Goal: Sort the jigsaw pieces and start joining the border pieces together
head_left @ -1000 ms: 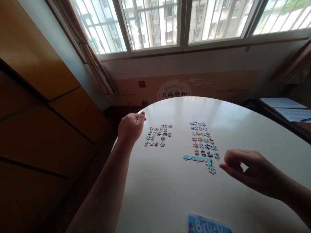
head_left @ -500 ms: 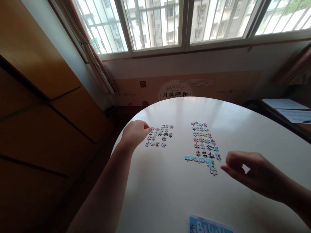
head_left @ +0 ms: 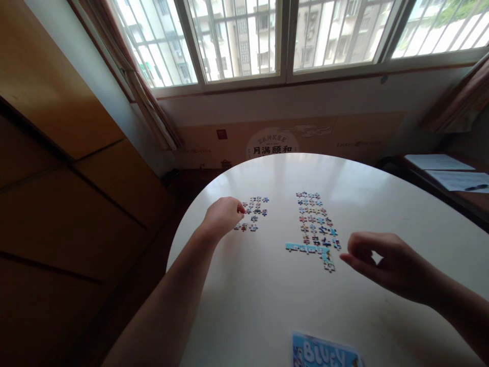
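Observation:
My left hand point(head_left: 225, 216) is over the left group of loose jigsaw pieces point(head_left: 258, 211), covering some of them. Its thumb and fingertips are pinched together; whatever may be between them is too small to make out. Right of the middle lie rows of more loose pieces point(head_left: 313, 219). Just below these rows is a joined strip of light-blue puzzle pieces point(head_left: 305, 248), bending downward at its right end. My right hand point(head_left: 376, 255) is beside this strip, fingers curled in and thumb bent toward them, with no piece visible in it.
A blue sheet or box lid lettered "Bluey" point(head_left: 324, 351) lies at the near edge of view on the round white table point(head_left: 237, 306). Papers and a dark pen rest on a dark surface point(head_left: 473, 204) at right. Wooden cabinets point(head_left: 46, 214) stand at left.
My left hand has moved right and slightly down across the left group of pieces, still pinched. My right hand keeps its curled shape beside the strip. The whole view has shifted slightly.

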A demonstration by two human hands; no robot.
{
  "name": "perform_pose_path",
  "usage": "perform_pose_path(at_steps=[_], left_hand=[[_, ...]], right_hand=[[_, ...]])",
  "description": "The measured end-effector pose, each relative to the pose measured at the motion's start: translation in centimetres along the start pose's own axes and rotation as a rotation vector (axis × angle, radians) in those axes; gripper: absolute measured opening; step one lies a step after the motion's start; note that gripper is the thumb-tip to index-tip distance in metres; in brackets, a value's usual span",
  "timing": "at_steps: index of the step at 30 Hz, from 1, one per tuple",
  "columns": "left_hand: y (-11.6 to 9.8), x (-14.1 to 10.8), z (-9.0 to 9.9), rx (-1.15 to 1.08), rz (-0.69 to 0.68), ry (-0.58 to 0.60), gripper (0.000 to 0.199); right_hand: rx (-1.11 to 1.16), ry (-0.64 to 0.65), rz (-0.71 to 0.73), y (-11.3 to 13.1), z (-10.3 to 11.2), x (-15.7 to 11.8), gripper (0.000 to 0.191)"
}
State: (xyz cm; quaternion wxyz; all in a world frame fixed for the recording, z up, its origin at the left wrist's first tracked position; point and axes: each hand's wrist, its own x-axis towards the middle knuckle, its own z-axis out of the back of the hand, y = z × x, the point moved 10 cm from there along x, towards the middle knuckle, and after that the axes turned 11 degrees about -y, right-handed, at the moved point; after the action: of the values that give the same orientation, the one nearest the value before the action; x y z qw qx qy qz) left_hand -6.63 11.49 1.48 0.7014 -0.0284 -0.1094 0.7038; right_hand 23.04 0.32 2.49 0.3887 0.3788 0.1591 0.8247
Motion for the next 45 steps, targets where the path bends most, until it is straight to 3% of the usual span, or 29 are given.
perform_pose_path(at_steps=[5, 12, 16, 22, 29, 45], left_hand=[[-1.4, -0.1, -0.5, 0.009, -0.089, -0.013, 0.019], [1.4, 0.2, 1.6, 0.081, 0.050, -0.060, 0.019], [2.4, 0.2, 1.0, 0.097, 0.093, -0.003, 0.016], [2.0, -0.1, 0.0, 0.121, 0.104, 0.082, 0.015], [1.6, 0.0, -0.3, 0.152, 0.110, 0.097, 0.009], [1.6, 0.3, -0.3, 0.251, 0.102, 0.060, 0.016]], right_hand=[[0.000, 0.006, 0.004, 0.1, -0.1, 0.2, 0.027], [0.000, 0.000, 0.011, 0.1, 0.0, 0.0, 0.027], [-0.001, 0.005, 0.003, 0.0, -0.1, 0.0, 0.027], [0.011, 0.006, -0.012, -0.1, -0.3, 0.0, 0.027], [0.009, 0.010, -0.011, 0.1, -0.2, 0.1, 0.028], [0.011, 0.021, -0.003, 0.4, -0.4, 0.2, 0.029]])
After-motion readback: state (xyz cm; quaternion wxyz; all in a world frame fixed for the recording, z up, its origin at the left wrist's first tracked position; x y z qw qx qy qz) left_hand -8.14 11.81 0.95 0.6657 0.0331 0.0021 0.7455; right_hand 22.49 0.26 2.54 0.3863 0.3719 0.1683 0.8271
